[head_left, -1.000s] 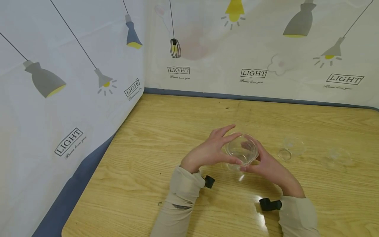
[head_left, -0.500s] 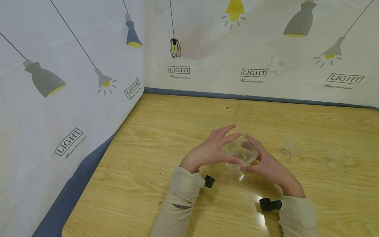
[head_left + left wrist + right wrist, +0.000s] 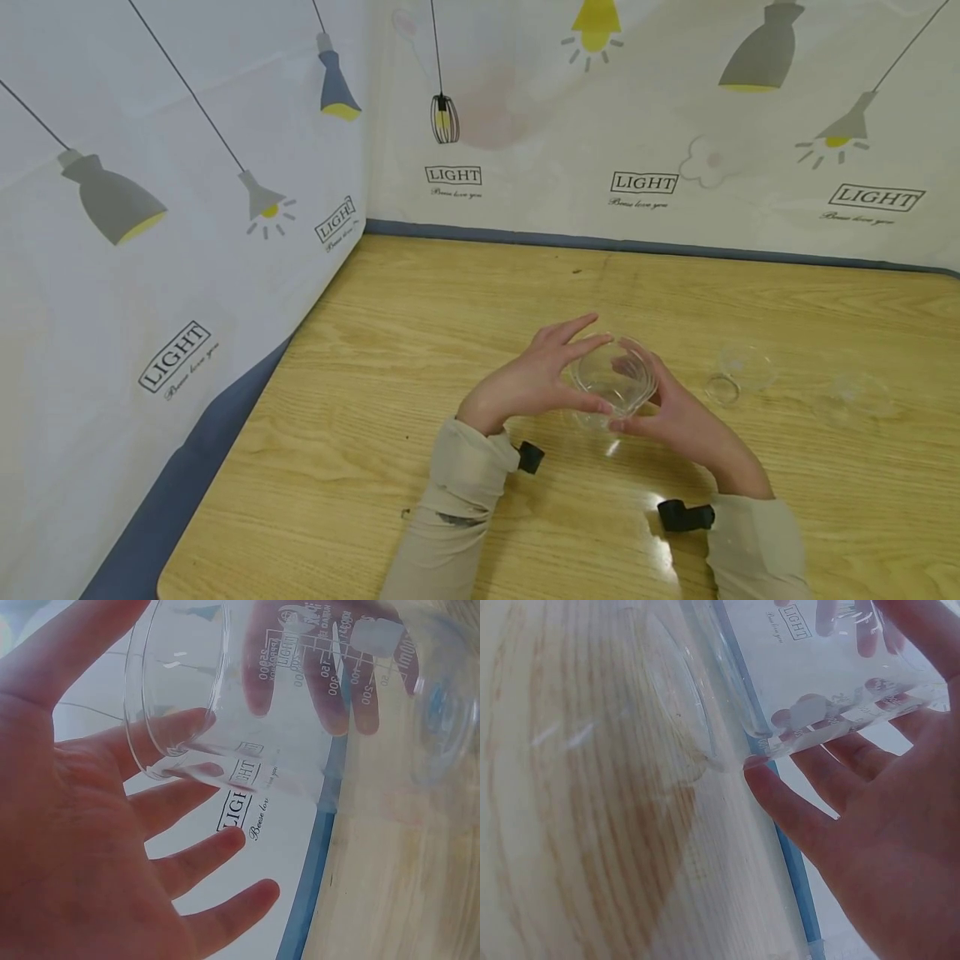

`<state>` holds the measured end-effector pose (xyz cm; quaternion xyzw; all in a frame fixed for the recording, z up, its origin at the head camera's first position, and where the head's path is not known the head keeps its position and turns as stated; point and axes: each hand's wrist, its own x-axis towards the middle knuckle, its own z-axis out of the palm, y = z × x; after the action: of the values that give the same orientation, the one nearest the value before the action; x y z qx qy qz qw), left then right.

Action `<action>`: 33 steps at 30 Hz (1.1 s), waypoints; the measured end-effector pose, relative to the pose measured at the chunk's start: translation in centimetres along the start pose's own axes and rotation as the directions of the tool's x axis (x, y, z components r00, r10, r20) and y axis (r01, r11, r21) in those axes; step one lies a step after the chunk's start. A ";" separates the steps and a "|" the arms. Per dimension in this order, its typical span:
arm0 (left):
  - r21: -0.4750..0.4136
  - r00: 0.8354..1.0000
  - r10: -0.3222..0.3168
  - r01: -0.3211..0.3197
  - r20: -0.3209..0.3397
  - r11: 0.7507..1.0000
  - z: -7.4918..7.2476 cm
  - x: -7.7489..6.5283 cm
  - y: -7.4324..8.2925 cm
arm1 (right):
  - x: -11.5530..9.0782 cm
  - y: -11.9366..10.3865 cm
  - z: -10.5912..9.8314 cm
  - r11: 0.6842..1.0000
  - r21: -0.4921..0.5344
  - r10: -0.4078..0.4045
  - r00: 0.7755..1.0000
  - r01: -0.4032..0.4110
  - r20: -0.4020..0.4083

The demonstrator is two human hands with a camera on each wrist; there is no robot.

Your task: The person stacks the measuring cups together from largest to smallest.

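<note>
Both hands hold a clear glass beaker (image 3: 617, 385) with a pouring lip and printed graduations. The left hand (image 3: 528, 379) grips its upper left side, thumb near and index finger on the far rim; its other fingers spread apart in the left wrist view. On the opposite side the right hand (image 3: 693, 429) grips the glass, its fingers reaching behind. White marks (image 3: 330, 667) overlap in two scales and two rims show, so a smaller beaker seems to sit inside. Whether the base touches the table cannot be told from these frames.
Two more clear glass vessels, one nearer (image 3: 742, 373) and one farther right (image 3: 858, 396), stand on the wooden table (image 3: 360, 467). A lamp-printed backdrop (image 3: 540, 108) borders the table behind and on the left. Black wrist mounts (image 3: 684, 516) protrude from the beige sleeves.
</note>
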<state>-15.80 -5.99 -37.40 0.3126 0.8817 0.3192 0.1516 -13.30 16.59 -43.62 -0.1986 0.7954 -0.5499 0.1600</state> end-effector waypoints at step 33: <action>-0.046 0.999 0.039 -0.037 0.032 0.998 0.2 0.4 -1.2 | 0.0 0.3 -0.2 0.999 0.019 0.030 1.000 -0.030 0.005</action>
<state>-16.54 -6.39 -38.33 0.3312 0.8654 0.3368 0.1671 -13.42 16.80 -43.82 -0.1867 0.7925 -0.5545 0.1720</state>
